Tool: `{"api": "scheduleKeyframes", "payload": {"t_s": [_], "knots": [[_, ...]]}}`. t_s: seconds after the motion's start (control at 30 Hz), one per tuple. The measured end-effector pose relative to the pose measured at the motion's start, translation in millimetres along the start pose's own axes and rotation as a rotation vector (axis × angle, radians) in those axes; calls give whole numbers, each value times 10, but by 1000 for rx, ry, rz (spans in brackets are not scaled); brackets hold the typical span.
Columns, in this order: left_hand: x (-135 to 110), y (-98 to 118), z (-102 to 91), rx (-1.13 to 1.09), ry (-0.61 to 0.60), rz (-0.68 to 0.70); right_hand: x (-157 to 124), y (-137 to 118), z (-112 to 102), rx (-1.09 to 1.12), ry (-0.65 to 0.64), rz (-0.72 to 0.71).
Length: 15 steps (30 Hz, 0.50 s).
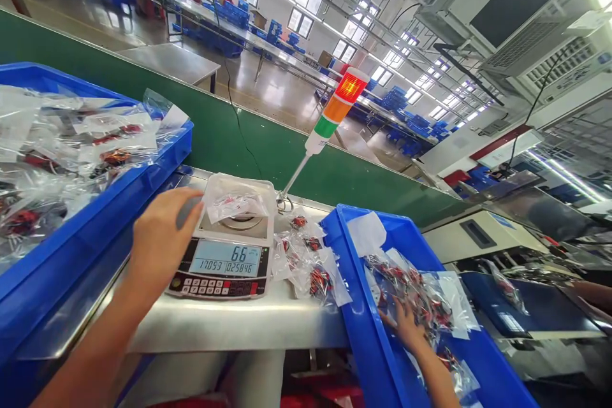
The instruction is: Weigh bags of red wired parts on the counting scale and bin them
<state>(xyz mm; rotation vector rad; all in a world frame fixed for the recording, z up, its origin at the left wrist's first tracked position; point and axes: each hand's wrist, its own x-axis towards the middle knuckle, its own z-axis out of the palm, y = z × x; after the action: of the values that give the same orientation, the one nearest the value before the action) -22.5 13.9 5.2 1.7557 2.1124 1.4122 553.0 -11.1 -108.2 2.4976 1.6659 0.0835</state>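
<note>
My left hand (165,236) is at the left side of the counting scale (224,268), with thumb and fingertips closed on the rim of the clear plastic tray (217,186) on top. A grey patch shows in the gap between thumb and finger; I cannot tell what it is. Inside the tray lies a small clear bag (236,205). The scale's display reads 66. My right hand (408,328) reaches into the right blue bin (356,306), fingers apart over bagged red and black wires (421,296). Several similar bags (310,268) lie between scale and bin.
A large blue bin (162,166) heaped with bagged parts stands at the left. Behind the scale rises a signal tower light (335,108), lit red, before a green partition (268,153). At the right is a machine (488,236), with part of another person's arm (593,293).
</note>
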Motion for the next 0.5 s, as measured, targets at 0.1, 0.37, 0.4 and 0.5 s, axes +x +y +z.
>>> {"api": "scheduleKeyframes", "payload": {"t_s": [0.1,0.37,0.4,0.5], "knots": [[-153,48,188,-17,-65,112,-123,7,210,-54,-133,28],[-151,-10,196,-9,-43,254,-250,338,-136,16,-118,-64],[-129,1,202,-15,-53,267,-271,407,-178,65,-91,-62],[-55,54,250,-31,-92,301,-384,576,-297,220,-56,-52]]}}
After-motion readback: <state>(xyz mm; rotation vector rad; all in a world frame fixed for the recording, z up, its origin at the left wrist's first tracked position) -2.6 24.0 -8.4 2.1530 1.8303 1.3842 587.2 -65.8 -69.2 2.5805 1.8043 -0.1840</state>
